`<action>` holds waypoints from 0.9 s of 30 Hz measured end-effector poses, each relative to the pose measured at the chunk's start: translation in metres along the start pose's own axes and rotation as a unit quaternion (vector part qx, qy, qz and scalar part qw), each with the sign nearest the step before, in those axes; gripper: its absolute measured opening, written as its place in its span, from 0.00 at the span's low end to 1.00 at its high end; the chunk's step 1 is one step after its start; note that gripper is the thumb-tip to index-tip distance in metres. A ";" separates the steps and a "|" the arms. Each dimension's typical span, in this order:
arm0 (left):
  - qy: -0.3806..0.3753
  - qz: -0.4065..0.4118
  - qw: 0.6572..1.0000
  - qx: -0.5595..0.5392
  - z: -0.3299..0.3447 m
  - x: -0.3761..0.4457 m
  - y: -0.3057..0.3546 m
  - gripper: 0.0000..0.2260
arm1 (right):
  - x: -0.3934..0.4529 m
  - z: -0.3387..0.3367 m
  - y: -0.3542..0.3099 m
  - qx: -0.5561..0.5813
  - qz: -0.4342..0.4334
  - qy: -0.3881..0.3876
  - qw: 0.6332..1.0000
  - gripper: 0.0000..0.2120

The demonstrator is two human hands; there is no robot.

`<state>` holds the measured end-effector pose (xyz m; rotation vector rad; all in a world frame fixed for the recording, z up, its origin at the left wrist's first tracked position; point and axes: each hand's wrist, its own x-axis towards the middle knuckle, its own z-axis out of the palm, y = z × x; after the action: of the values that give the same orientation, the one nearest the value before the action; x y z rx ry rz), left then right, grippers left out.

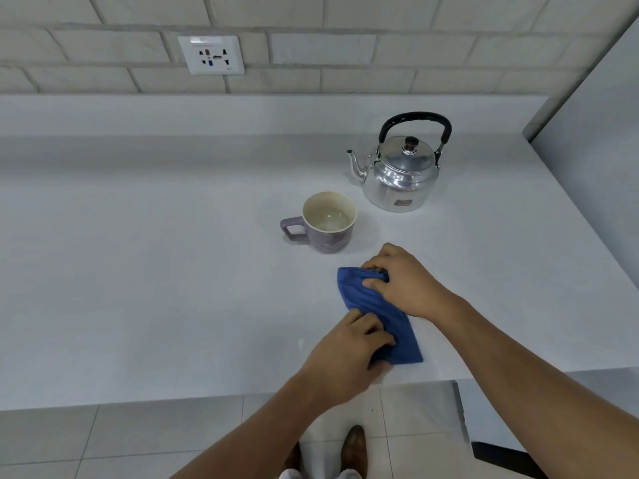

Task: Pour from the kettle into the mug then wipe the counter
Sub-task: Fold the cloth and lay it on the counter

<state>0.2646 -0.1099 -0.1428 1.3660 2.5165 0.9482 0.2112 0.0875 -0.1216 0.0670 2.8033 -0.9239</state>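
A shiny metal kettle [399,171] with a black handle stands upright at the back right of the white counter [155,271], spout pointing left. In front of it, to the left, a purple mug [325,223] holds clear liquid, its handle turned left. A folded blue cloth [371,305] lies on the counter near the front edge. My right hand [401,281] pinches the cloth's far end. My left hand [349,354] grips its near end.
A wall socket [211,55] is set in the brick wall behind the counter. A grey panel [594,133] bounds the counter on the right. Below the front edge I see floor tiles and brown shoes [352,447].
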 end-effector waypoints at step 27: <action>0.161 -0.091 0.964 0.192 -0.189 -0.151 -0.128 0.12 | -0.003 0.058 -0.150 0.387 0.113 -0.018 0.915 0.09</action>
<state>0.1880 -0.3684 -0.0934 1.1050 3.1394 0.7206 0.2086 -0.0678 -0.0790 0.4599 2.1513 -1.8606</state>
